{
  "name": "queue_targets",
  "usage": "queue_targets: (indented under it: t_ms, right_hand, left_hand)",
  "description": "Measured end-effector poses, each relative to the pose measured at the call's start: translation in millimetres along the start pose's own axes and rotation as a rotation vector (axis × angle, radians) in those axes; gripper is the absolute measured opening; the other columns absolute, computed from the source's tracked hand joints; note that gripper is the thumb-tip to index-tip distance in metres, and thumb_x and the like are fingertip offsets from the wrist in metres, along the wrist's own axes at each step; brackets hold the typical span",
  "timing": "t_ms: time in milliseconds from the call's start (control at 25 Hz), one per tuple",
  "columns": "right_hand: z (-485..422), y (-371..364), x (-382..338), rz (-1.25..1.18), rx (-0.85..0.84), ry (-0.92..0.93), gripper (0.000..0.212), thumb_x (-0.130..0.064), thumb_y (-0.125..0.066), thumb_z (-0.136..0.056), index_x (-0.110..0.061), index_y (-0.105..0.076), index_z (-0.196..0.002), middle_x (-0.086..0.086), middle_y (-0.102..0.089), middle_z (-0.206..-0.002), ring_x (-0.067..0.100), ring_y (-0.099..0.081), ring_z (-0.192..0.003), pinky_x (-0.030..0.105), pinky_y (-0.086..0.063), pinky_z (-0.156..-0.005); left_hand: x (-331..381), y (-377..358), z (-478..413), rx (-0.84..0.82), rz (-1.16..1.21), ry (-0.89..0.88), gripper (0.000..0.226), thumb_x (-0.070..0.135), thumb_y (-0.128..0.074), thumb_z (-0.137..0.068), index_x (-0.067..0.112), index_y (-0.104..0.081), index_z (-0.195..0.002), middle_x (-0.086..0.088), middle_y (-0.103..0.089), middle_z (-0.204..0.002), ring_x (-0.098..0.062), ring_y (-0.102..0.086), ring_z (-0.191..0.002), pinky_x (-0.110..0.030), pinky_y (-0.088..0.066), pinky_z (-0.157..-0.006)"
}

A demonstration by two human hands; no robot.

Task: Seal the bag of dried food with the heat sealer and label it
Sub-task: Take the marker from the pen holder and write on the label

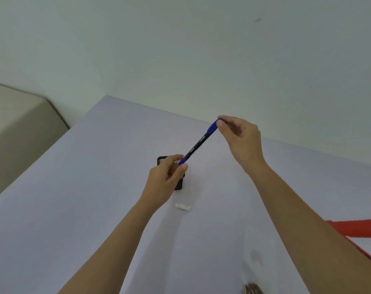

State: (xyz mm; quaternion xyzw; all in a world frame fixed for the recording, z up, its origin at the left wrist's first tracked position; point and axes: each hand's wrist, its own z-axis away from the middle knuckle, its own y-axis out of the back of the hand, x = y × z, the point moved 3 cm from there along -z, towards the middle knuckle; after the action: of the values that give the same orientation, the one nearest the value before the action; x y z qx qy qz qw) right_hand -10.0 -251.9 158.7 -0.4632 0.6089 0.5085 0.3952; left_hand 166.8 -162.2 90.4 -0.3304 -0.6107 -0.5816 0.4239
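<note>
Left hand (165, 178), right hand (242, 136) on marker (196, 146)

The pale purple table (74, 209) held a black mesh cup (179, 185), a small white label (182, 206) and a red thing (360, 229) at its right edge.

The black-barrelled plastic marker pen (198, 143) carries white lettering and is blue at both ends. The square metal mesh pen holder (179, 186) is black (a fine grid pattern). The cloth-covered bench (85, 198) is plain pale lavender, the small oblong scrap (182, 206) white, the bar-shaped device (358, 229) red.
</note>
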Motion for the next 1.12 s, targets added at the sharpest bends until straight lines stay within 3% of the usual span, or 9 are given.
queue_targets:
  t_ms: [160, 320, 480, 600, 680, 800, 920, 1040, 1120]
  right_hand:
    - [24.1, 22.9, -12.4, -0.104, 0.046, -0.017, 0.014, -0.029, -0.061, -0.089, -0.026, -0.064, -0.102, -0.006, -0.068, -0.090, 0.004, -0.064, -0.076, 0.020, -0.051, -0.073]
    - [66.5, 25.2, -8.0, -0.025, 0.010, -0.104, 0.030, -0.046, -0.051, -0.090, -0.021, -0.061, -0.077, -0.011, -0.054, -0.057, 0.003, -0.050, -0.048, 0.017, -0.042, -0.051]
    - [85.6, 32.9, 2.0, -0.003, 0.073, -0.232, 0.042, -0.027, -0.052, -0.090, -0.012, -0.056, -0.051, -0.008, -0.053, -0.040, 0.001, -0.050, -0.041, 0.018, -0.041, -0.050]
    - [87.0, 42.6, 1.6, 0.005, 0.045, -0.263, 0.040, -0.018, -0.048, -0.087, -0.010, -0.054, -0.049, -0.009, -0.051, -0.035, 0.001, -0.047, -0.037, 0.014, -0.038, -0.044]
    - [87.2, 45.3, 2.0, 0.004, 0.042, -0.271, 0.041, -0.017, -0.047, -0.087, -0.010, -0.053, -0.047, -0.009, -0.049, -0.033, 0.001, -0.045, -0.035, 0.012, -0.036, -0.041]
    - [89.6, 42.0, 9.7, -0.010, 0.039, -0.325, 0.041, -0.018, -0.047, -0.086, -0.011, -0.051, -0.045, -0.009, -0.047, -0.032, 0.002, -0.042, -0.033, 0.018, -0.036, -0.043]
    - [100.7, 27.8, 21.5, -0.001, -0.018, -0.375, 0.042, -0.019, -0.047, -0.086, -0.012, -0.050, -0.045, -0.009, -0.046, -0.032, 0.003, -0.040, -0.034, 0.020, -0.035, -0.044]
    - [93.9, 38.9, 31.9, -0.185, 0.140, -0.510, 0.037, -0.019, -0.046, -0.086, -0.011, -0.048, -0.050, -0.005, -0.046, -0.043, 0.007, -0.035, -0.035, 0.021, -0.030, -0.041]
    - [79.8, 54.4, 35.6, -0.244, 0.229, -0.526, 0.036, -0.021, -0.047, -0.086, -0.010, -0.048, -0.052, 0.000, -0.047, -0.050, 0.010, -0.036, -0.038, 0.023, -0.029, -0.042]
  left_hand:
    - [27.9, -7.7, 17.7, 0.105, 0.146, -0.050, 0.013, 0.020, -0.053, -0.094, 0.029, -0.061, -0.088, 0.008, -0.065, -0.072, 0.002, -0.059, -0.061, -0.009, -0.048, -0.061]
    - [59.3, -32.1, 44.7, 0.039, 0.007, -0.191, 0.011, 0.023, -0.051, -0.095, 0.024, -0.060, -0.089, 0.011, -0.062, -0.067, 0.004, -0.058, -0.062, -0.005, -0.044, -0.059]
    - [68.9, -56.1, 62.2, -0.033, -0.036, -0.178, 0.019, 0.026, -0.044, -0.098, 0.020, -0.058, -0.087, 0.008, -0.059, -0.065, -0.004, -0.055, -0.058, -0.008, -0.043, -0.057]
    - [72.8, -70.1, 71.2, -0.091, -0.038, -0.143, 0.028, 0.031, -0.037, -0.100, 0.018, -0.056, -0.083, 0.009, -0.057, -0.062, -0.011, -0.051, -0.058, -0.023, -0.043, -0.059]
    - [75.0, -73.3, 76.0, -0.097, -0.026, -0.119, 0.031, 0.032, -0.035, -0.100, 0.016, -0.055, -0.082, 0.009, -0.056, -0.060, -0.010, -0.049, -0.058, -0.023, -0.041, -0.059]
    - [69.5, -76.5, 86.2, -0.142, 0.067, -0.021, 0.034, 0.031, -0.034, -0.100, 0.017, -0.055, -0.077, 0.008, -0.056, -0.061, -0.004, -0.046, -0.056, -0.017, -0.041, -0.060]
    - [56.7, -79.3, 92.9, -0.183, 0.303, 0.147, 0.034, 0.029, -0.035, -0.100, 0.015, -0.055, -0.076, 0.005, -0.053, -0.059, -0.008, -0.045, -0.057, -0.021, -0.041, -0.062]
    - [30.4, -79.8, 111.2, -0.241, 0.654, 0.408, 0.035, 0.025, -0.037, -0.100, 0.011, -0.055, -0.074, 0.003, -0.048, -0.055, -0.008, -0.041, -0.051, -0.022, -0.037, -0.058]
    - [-3.4, -78.9, 136.4, -0.187, 0.722, 0.554, 0.035, 0.020, -0.039, -0.100, 0.008, -0.057, -0.072, -0.001, -0.053, -0.059, -0.010, -0.046, -0.052, -0.022, -0.040, -0.060]
